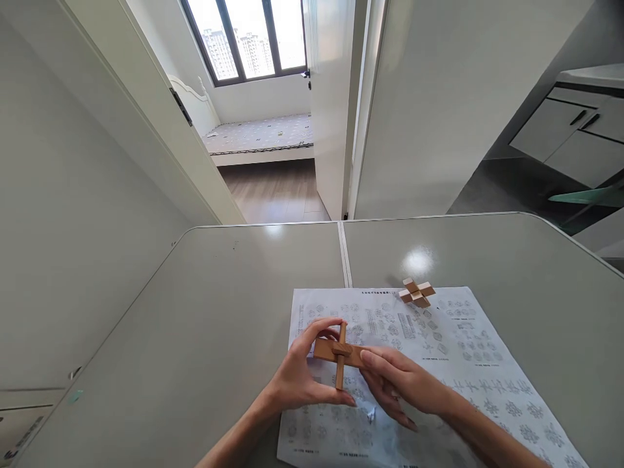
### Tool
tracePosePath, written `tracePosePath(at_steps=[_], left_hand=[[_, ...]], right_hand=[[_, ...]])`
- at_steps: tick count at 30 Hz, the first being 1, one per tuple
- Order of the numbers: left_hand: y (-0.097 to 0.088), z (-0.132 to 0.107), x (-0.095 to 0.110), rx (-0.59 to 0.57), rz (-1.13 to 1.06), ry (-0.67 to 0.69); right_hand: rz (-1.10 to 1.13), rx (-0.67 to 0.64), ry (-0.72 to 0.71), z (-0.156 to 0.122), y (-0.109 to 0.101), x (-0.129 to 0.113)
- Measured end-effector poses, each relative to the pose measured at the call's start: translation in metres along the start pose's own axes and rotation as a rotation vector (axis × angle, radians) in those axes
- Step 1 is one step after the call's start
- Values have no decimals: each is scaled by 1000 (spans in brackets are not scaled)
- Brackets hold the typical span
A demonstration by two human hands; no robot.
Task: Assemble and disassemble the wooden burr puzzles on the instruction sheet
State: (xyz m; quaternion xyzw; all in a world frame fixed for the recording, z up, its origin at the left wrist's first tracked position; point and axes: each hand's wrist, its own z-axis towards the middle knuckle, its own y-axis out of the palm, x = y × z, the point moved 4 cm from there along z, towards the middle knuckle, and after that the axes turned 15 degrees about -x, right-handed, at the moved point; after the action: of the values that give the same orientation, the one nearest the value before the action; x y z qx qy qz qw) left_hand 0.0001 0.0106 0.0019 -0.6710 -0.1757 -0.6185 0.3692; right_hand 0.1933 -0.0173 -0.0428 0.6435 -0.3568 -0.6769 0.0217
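I hold a brown wooden cross-shaped puzzle (pixel 340 353) above a printed instruction sheet (pixel 468 364). My left hand (pixel 302 377) pinches it from the left, thumb below and fingers curled over the top. My right hand (pixel 400 383) grips the puzzle's right end with its fingers closed on it. A second, lighter wooden puzzle (pixel 416 293), made of crossed interlocked bars, lies on the sheet's far edge, apart from both hands.
The sheet lies on a grey folding table (pixel 195 338) with a seam down its middle. Beyond the far edge stand white walls, an open doorway to a room with a bed (pixel 258 133), and grey cabinets (pixel 570 130) at right.
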Motion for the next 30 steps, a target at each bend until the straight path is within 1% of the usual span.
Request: tracePosePath(at_steps=[3, 5, 7, 16, 21, 30], left_hand=[[2, 1, -2, 13, 29, -10], [3, 1, -5, 20, 62, -16], [3, 1, -8, 28, 98, -23], [5, 2, -7, 3, 129, -37], [6, 3, -9, -20, 178, -65], [8, 3, -9, -11, 228, -53]], right_hand=[[-166, 164, 0, -2, -1, -8], [-225, 225, -6, -2, 0, -12], [-252, 259, 0, -2, 1, -13], [-245, 280, 90, -1, 1, -13], [-247, 298, 84, 0, 0, -14], [-244, 280, 108, -1, -3, -9]])
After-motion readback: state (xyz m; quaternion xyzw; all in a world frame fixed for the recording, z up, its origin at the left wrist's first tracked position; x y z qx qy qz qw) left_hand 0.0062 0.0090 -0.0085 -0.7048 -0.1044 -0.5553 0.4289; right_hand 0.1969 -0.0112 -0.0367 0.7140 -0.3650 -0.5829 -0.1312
